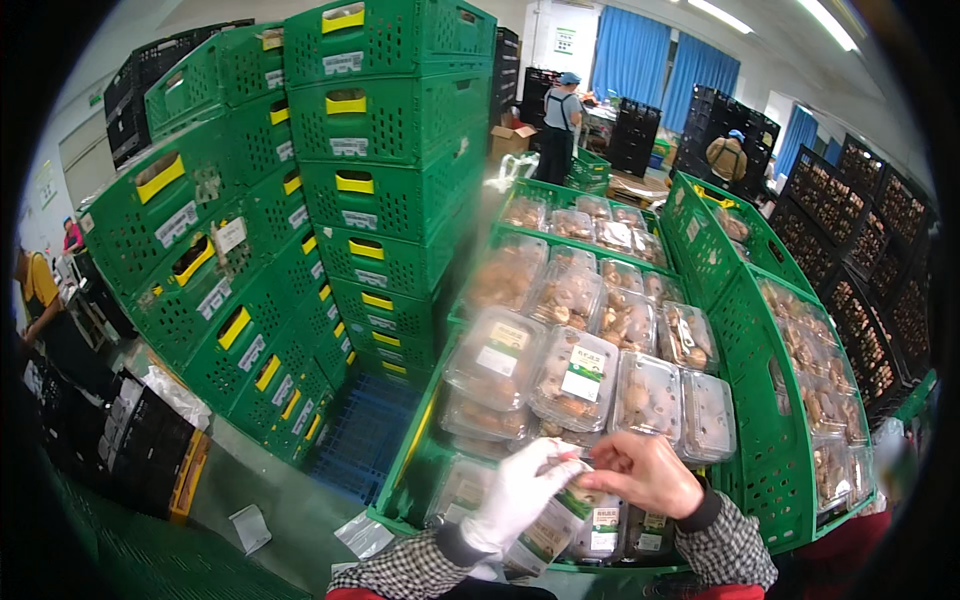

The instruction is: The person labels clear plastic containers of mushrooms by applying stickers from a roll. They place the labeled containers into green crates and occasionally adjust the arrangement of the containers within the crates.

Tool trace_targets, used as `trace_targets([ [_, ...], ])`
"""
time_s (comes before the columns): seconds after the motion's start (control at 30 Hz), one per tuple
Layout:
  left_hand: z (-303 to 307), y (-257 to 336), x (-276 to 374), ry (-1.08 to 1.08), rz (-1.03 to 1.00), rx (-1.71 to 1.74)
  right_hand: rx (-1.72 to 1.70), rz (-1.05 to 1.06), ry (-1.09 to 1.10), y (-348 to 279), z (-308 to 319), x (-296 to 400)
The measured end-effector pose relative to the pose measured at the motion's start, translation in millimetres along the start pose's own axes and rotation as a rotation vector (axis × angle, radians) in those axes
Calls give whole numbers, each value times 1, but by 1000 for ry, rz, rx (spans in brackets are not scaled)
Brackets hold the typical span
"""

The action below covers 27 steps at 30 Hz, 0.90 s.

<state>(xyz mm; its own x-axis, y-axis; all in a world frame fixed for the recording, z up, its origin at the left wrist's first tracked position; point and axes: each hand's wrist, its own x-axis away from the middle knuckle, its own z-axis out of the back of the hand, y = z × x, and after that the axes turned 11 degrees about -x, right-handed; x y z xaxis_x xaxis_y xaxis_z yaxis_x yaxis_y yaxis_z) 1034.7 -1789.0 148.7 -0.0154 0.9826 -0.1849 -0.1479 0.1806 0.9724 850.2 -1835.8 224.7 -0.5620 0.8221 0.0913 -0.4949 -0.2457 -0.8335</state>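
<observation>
My left hand [517,484], in a white glove, grips a strip of printed green-and-white labels [541,534] that hangs below its fingers. Bare, my right hand [646,474] meets it at the strip's upper end, its thumb and fingers pinching there. Both hands are above the near end of a green plastic crate [405,480] filled with clear plastic clamshell boxes of mushrooms. Just beyond my fingers, a clamshell box [576,375] bears a label, as does the box [496,358] to its left. An unlabelled clamshell box [648,397] lies to the right. My hands partly hide the boxes beneath them.
Tall stacks of green crates [360,120] with yellow handles rise at the left. Another green crate [795,450] of packed boxes adjoins on the right. Black crates of mushrooms [862,225] are stacked farther right. Paper scraps [250,529] litter the floor. A person [561,127] stands in the background.
</observation>
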Motion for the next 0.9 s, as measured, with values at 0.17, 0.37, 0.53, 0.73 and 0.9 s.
trace_targets([
  [0.17, -13, -15, 2, -68, -84, -250, -14, 54, 114, 9, -7, 32],
  [0.37, -43, 1, -3, -158, 33, 159, 7, 310, 55, 36, 25, 21],
  [0.53, -46, -20, -10, -373, 213, 149, 120, 216, 268, 104, 115, -39],
  [0.73, -48, -34, -8, -294, 204, 221, 585, 9, 250, 134, 110, -75],
  [0.9, -51, -37, -8, -202, 208, 189, 495, 217, 476, 99, 82, -30],
])
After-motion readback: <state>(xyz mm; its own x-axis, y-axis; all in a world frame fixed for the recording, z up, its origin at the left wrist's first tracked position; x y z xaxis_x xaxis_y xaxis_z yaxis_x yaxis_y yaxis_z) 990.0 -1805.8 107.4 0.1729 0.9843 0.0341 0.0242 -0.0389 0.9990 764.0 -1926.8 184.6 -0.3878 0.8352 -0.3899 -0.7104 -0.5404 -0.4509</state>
